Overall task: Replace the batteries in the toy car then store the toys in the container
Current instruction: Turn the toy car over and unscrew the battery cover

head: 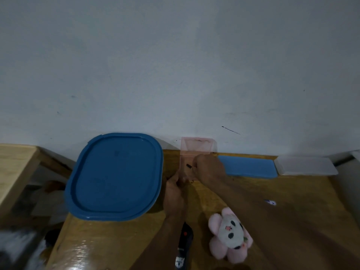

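1. Two hands meet at a clear pink box [194, 151] by the desk's [120, 240] far edge: left hand [175, 191] grips its near end, right hand [209, 168] has fingers curled narrow inside it; whether they hold anything, I cannot tell.
2. Toy car [185, 244] lies at the near edge, beside a plush [229, 234].
3. Blue-lidded container [115, 176] sits at the left edge.

Toy car [185, 244]: dark, with a red spot on top, lying on the wooden table below the left wrist. Pink plush panda [229, 237] lies face-up just right of it. Blue-lidded container [115, 176], closed, sits left of both hands.
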Demonstrator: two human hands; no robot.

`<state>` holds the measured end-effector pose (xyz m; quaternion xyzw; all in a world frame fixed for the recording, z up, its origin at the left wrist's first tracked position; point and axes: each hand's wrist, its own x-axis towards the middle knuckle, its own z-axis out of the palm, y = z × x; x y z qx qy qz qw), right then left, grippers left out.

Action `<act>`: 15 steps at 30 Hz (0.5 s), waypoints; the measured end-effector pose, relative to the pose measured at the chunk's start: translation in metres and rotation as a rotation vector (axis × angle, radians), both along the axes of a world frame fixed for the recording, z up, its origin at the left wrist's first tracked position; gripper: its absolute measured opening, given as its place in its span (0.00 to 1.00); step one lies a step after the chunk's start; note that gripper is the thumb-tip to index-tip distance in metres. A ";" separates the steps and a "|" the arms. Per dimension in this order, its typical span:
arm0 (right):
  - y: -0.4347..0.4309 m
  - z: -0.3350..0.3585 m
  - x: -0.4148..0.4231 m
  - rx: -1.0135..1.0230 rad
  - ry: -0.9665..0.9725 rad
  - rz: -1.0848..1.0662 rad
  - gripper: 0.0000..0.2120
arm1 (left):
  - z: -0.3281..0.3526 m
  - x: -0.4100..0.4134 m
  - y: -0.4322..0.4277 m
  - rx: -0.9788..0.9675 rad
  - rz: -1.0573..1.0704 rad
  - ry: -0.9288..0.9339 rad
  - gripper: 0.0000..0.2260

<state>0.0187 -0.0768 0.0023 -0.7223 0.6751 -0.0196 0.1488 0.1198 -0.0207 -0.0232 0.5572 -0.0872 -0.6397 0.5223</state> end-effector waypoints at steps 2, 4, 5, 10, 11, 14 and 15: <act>-0.001 -0.001 0.001 0.011 0.014 0.002 0.08 | 0.006 0.000 -0.002 0.025 0.030 0.067 0.13; -0.003 -0.001 0.001 0.016 0.016 -0.003 0.08 | 0.009 -0.002 -0.002 0.033 0.047 0.089 0.12; -0.003 -0.002 0.001 0.021 0.017 -0.001 0.08 | 0.009 -0.003 -0.003 0.031 0.056 0.096 0.12; -0.005 -0.003 0.001 0.025 -0.080 -0.069 0.09 | 0.001 -0.001 -0.001 -0.004 0.024 -0.037 0.10; -0.006 -0.001 0.001 0.024 -0.120 -0.097 0.09 | 0.000 0.001 0.001 -0.032 -0.063 -0.162 0.11; -0.006 0.007 -0.005 0.023 -0.245 -0.175 0.09 | -0.007 0.006 0.010 -0.110 -0.460 -0.902 0.18; -0.005 0.011 -0.008 0.024 -0.283 -0.192 0.10 | -0.006 0.007 0.014 -0.134 -0.555 -1.064 0.21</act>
